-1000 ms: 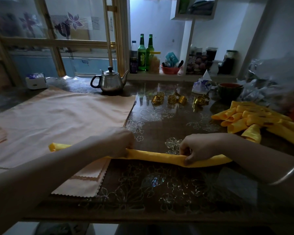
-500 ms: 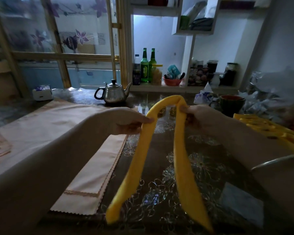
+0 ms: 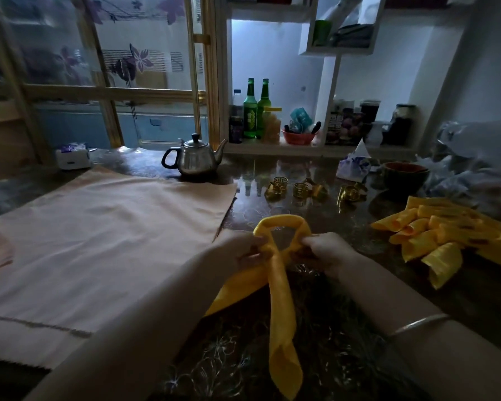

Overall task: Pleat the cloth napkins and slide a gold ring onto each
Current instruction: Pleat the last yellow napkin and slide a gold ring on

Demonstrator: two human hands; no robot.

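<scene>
Head view, left hand [image 3: 240, 251], right hand [image 3: 329, 250], fingers [image 3: 308, 241] pinching one looped napkin [image 3: 281, 299], roughly five gold rings [image 3: 301, 189]

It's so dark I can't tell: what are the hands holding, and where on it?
The yellow napkin. The left hand and the right hand each pinch it just under its folded loop, where the two tails meet.

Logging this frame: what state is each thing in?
Yellow cloth napkin: folded strip bent into a loop, no ring visible on it.
Left-hand grip: pinches the loop.
Right-hand grip: pinches the loop.
Gold napkin rings: loose on the table.
Steel teapot: lid on.
Peach cloth: spread flat.
</scene>
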